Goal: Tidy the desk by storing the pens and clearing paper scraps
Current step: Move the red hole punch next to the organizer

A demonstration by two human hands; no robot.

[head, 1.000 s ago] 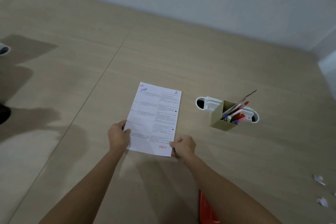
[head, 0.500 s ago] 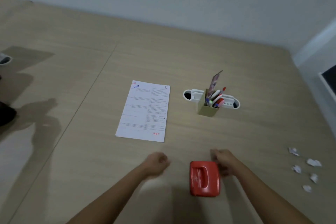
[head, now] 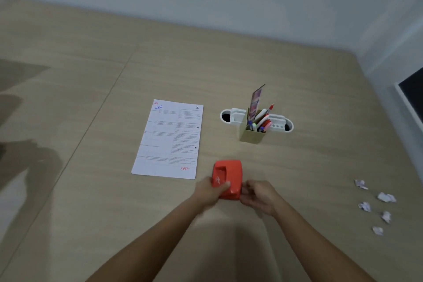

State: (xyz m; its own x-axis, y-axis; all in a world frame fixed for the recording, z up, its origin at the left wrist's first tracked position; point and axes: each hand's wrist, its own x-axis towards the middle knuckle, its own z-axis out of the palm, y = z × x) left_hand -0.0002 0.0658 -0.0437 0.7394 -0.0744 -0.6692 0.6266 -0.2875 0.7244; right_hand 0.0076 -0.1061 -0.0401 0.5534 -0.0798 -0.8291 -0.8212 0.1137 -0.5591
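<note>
A tan pen holder [head: 251, 133] stands right of centre on the wooden desk [head: 229, 71], filled with several pens [head: 263, 121] and a ruler. Several crumpled white paper scraps [head: 375, 206] lie at the right edge of the desk. A printed sheet of paper [head: 169, 139] lies flat in the middle. A red box-shaped object [head: 227, 177], perhaps a hole punch, sits in front of me. My left hand [head: 209, 191] grips its left side and my right hand [head: 257, 193] grips its near right corner.
A white oval cable grommet [head: 235, 115] is set into the desk behind the pen holder. The wall runs along the far edge. A dark panel [head: 412, 89] shows at the far right. Shadows fall on the desk's left part.
Both hands let go of the printed sheet, pulled back, then closed on the red object. It now sits farther from me, near the sheet's lower right corner.
</note>
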